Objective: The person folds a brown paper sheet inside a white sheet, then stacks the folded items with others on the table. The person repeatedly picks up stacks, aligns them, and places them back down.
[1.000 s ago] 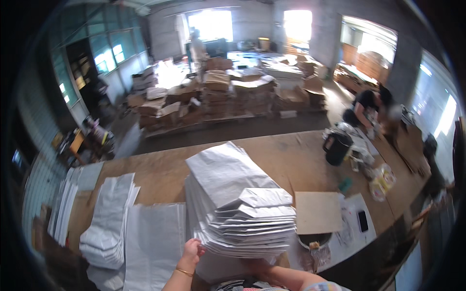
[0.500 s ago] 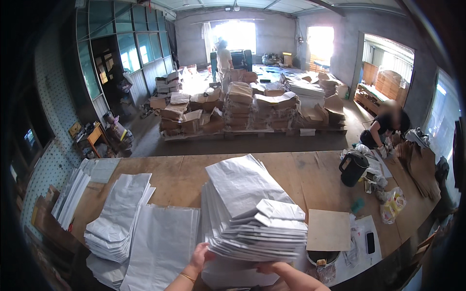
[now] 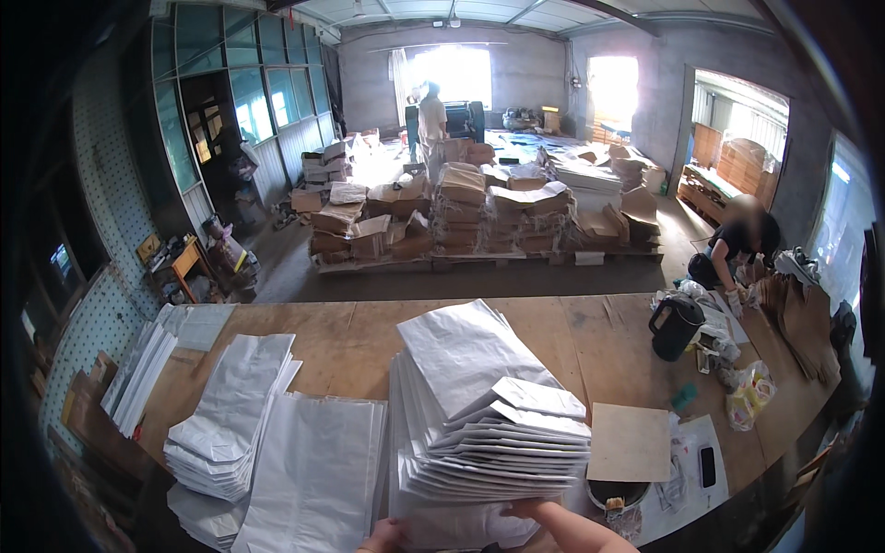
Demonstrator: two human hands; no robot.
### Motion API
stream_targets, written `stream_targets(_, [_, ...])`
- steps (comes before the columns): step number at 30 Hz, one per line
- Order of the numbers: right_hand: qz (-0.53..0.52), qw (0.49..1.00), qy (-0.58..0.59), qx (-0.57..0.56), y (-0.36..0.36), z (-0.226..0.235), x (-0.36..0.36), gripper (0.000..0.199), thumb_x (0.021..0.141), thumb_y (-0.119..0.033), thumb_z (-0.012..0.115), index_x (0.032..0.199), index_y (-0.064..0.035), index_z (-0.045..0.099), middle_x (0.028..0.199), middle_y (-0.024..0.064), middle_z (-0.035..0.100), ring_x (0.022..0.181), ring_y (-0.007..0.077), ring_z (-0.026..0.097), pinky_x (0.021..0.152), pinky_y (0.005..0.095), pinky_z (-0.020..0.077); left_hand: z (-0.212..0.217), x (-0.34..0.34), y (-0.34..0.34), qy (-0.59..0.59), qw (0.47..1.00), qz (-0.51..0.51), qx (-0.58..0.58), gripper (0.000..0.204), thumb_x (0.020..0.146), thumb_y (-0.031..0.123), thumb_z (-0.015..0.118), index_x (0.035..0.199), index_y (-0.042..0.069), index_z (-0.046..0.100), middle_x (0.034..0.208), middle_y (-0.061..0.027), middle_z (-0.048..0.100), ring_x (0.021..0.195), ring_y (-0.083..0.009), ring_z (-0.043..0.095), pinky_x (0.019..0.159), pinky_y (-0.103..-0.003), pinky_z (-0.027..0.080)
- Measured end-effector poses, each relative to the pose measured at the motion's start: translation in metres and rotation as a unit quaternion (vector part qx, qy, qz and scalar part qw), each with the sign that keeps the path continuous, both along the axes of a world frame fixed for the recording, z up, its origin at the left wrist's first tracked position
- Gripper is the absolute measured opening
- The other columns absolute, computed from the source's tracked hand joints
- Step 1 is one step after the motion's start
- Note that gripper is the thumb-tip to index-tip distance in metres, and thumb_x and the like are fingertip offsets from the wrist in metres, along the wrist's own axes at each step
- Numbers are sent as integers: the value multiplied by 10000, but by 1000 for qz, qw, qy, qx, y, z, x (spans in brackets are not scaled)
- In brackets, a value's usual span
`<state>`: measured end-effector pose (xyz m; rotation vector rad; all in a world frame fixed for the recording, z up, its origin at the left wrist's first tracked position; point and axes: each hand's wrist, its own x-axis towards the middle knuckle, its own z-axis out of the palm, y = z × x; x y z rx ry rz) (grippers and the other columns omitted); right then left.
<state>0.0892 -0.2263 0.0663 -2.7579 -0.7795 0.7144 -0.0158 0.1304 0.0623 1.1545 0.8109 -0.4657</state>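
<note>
Your right hand (image 3: 539,510) sits at the near edge of the tall stack of white paper bags (image 3: 484,415), its fingers curled under the fanned bottom flaps so they grip the lower bags of the pile. Your left hand (image 3: 385,535) shows only partly at the lower edge, touching the near left corner of the same stack; you cannot tell how far its fingers are open or whether they hold anything. The stack rests on the wooden worktable (image 3: 572,336), near its front edge and roughly in the middle. Just to its left lies a single flat white bag (image 3: 318,470), and beyond that a lower pile of white bags (image 3: 230,419). To the right of the stack lies a square brown board (image 3: 630,442), with a black jug (image 3: 673,327) farther back.
</note>
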Motion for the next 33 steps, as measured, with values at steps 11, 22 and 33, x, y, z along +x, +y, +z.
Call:
stream_targets(11, [-158,983,30,-93,-39,-24,-38,776,707,-592,552,1334,-176,360,1401,100,309,1288,264,287,1065,358,211,6,30,-12,-46,926,-52,370,212,727,137,609,562,5,604,488,-104,541,420,-198,545,361,-351,388])
stream_targets(22, [-34,990,-50,126,28,57,-87,548,781,-325,544,1266,-99,424,1258,203,430,1165,352,425,963,404,363,132,154,-51,-118,984,118,70,159,786,6,432,924,59,491,781,-71,508,485,-145,490,374,-241,410])
stream_targets(33, [144,969,174,101,16,27,-9,441,818,-300,551,1212,-116,473,999,154,572,905,265,527,826,407,406,125,118,-37,-202,977,33,63,108,820,37,471,918,65,505,673,-54,544,561,-142,558,456,-266,484])
